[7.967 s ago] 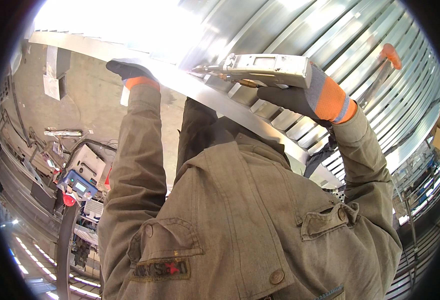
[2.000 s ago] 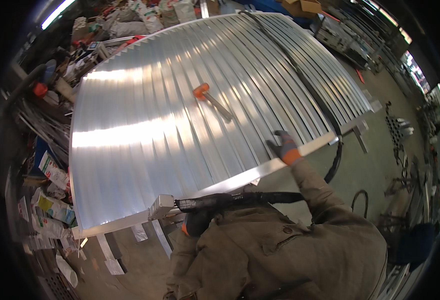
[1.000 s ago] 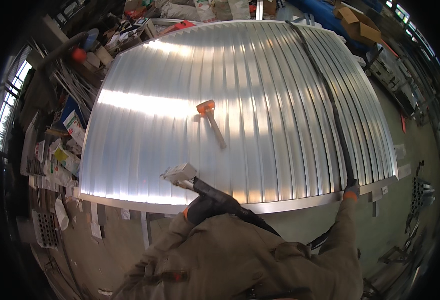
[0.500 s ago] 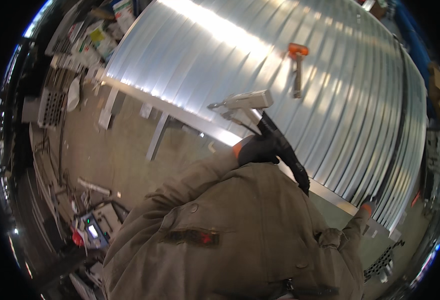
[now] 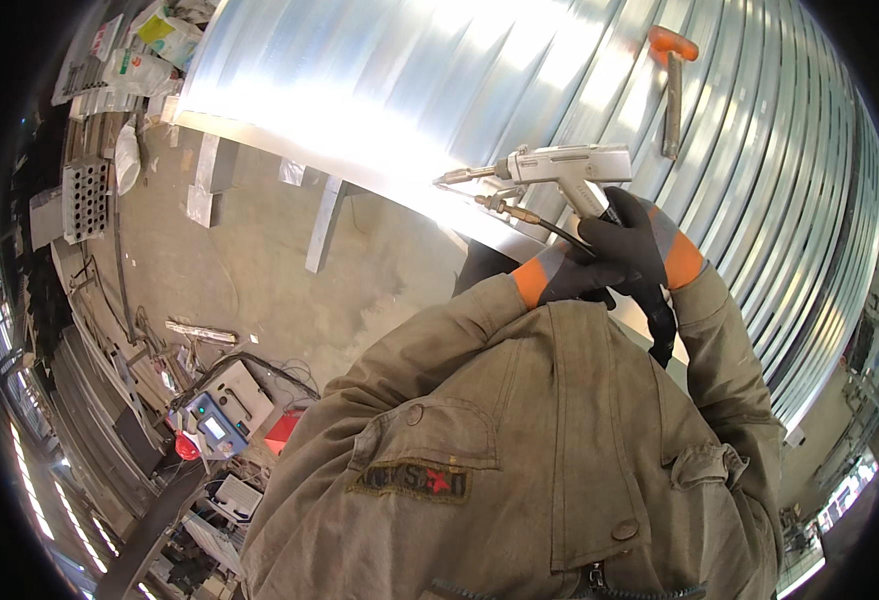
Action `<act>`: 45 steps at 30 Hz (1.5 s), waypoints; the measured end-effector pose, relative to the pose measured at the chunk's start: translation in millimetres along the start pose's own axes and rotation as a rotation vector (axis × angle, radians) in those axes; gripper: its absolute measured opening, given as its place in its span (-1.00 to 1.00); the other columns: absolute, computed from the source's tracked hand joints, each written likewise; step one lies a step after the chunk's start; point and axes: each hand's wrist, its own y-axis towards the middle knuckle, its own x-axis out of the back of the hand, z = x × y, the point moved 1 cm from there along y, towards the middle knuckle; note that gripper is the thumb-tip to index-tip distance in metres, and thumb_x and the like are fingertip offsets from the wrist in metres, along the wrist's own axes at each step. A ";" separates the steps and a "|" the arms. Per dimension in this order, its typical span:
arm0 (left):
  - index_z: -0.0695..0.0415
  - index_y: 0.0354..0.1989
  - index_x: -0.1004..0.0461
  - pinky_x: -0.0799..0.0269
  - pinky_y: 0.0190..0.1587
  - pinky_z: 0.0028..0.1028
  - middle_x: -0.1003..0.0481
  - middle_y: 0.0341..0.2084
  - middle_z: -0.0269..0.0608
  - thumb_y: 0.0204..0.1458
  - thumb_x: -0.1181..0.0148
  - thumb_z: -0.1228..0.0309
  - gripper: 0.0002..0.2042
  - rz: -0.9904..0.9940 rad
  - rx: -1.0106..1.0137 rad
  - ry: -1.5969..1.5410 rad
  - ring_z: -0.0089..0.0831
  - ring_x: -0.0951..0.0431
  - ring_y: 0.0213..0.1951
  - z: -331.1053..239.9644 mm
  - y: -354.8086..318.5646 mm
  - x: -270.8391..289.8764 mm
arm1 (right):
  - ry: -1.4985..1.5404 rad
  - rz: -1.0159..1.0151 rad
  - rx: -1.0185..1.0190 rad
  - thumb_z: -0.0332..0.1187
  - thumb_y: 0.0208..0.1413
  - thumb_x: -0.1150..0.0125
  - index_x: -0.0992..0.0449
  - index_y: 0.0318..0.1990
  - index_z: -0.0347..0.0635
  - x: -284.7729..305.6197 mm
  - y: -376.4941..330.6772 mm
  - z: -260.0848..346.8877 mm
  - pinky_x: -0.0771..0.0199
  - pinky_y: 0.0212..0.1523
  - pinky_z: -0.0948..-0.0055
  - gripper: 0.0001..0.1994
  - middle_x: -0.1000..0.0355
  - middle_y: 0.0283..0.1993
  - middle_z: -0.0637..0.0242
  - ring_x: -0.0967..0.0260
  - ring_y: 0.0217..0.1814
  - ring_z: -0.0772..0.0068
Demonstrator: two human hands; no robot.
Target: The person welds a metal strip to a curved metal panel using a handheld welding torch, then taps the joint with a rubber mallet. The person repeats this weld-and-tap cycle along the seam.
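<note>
Corrugated metal sheeting (image 5: 760, 180) curves overhead; both gloved hands, left hand (image 5: 570, 275) and right hand (image 5: 640, 245), close tight around the grey torch gun (image 5: 560, 165), steadying its nozzle just beside the sheet's edge.

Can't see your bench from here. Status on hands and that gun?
Both gloved hands, left hand and right hand, shut on the gun. Nozzle over sheet edge. Hammer lies clear.

Both gloved hands — left hand (image 5: 572, 275), right hand (image 5: 640, 240) — clasped together.
</note>
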 end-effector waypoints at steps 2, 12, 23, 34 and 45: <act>0.12 0.07 -0.65 -0.55 0.07 -0.34 -0.69 -0.07 -0.19 0.17 -0.35 0.03 -0.55 -0.011 0.093 0.314 -0.35 -0.66 -0.01 -6.1 -4.7 25.2 | 0.281 0.034 -0.222 -0.27 0.06 -0.43 -0.58 0.05 -0.09 0.5 20.8 0.0 -0.59 -0.19 0.22 -0.61 -0.50 -0.01 0.02 -0.55 -0.14 0.05; 0.12 0.09 -0.68 -0.40 -0.41 -0.60 -0.64 -0.34 -0.34 0.17 -0.31 0.47 -0.70 -0.896 0.155 0.501 -0.60 -0.44 -0.43 -121.7 -118.4 311.1 | 0.298 -0.117 -0.381 -0.34 0.14 -0.44 -0.57 0.10 -0.27 19.0 75.4 -3.9 -0.54 -0.14 0.40 -0.61 -0.57 -0.17 0.28 -0.49 -0.18 0.47; 0.18 -0.08 -0.72 -0.47 -0.30 -0.43 -0.62 -0.26 -0.29 0.14 -0.44 0.19 -0.67 -0.496 0.147 0.950 -0.52 -0.53 -0.34 -135.8 -35.6 340.8 | 0.557 -0.181 -0.503 -0.43 0.22 -0.35 -0.58 0.06 -0.40 31.3 102.2 -0.9 -0.54 -0.19 0.43 -0.70 -0.55 -0.19 0.22 -0.52 -0.24 0.39; 0.16 -0.13 -0.75 -0.49 -0.22 -0.45 -0.65 -0.23 -0.30 0.03 -0.54 0.23 -0.68 -0.615 0.620 0.987 -0.52 -0.57 -0.24 -146.7 -8.7 343.6 | 0.241 0.120 -0.222 -0.44 0.12 -0.48 -0.65 0.06 -0.26 44.4 138.0 -44.4 -0.68 -0.18 0.38 -0.67 -0.68 -0.16 0.22 -0.65 -0.21 0.37; 0.12 -0.21 -0.68 -0.25 -0.58 -0.45 -0.50 -0.52 -0.29 0.20 -0.28 0.12 -0.70 -0.618 0.482 0.339 -0.51 -0.37 -0.57 -143.0 -24.9 366.2 | 0.205 0.067 -0.230 -0.38 0.13 -0.42 -0.66 -0.11 -0.24 39.2 142.7 -70.6 -0.56 -0.32 0.41 -0.79 -0.60 -0.35 0.28 -0.55 -0.34 0.43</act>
